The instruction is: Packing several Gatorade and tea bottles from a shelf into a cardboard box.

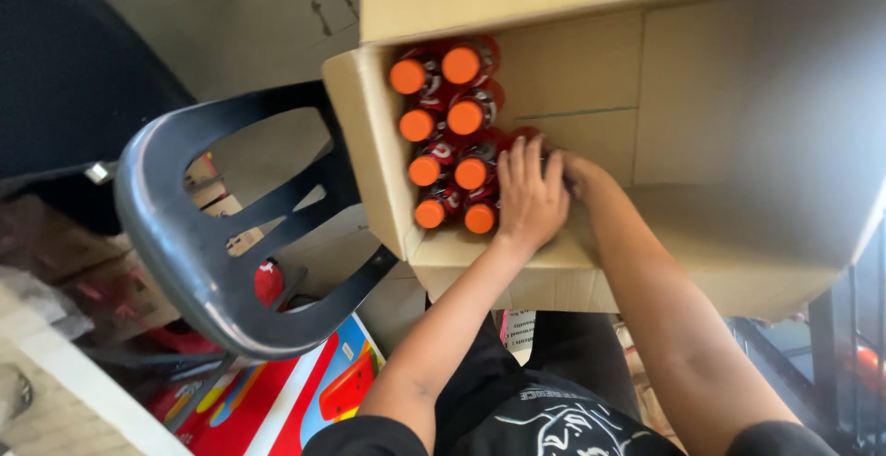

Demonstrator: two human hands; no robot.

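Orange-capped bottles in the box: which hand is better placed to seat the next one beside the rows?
Probably the left hand: it lies flat against the bottles, at the rows' edge. The right hand sits behind it, mostly hidden, farther from them.

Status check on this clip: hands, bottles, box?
Both hands inside open brown cardboard box, on a mostly hidden bottle. Two rows of orange-capped red bottles along left wall. Black plastic chair beside box.

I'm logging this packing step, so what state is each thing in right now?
Cardboard box: open, flaps up, mostly unfilled.
Orange-capped bottles: capped, upright, in two rows at the box's left wall.
Left hand: flat over the bottles beside the rows.
Right hand: inside the box, grip hidden behind the left hand.
Black chair: unoccupied.
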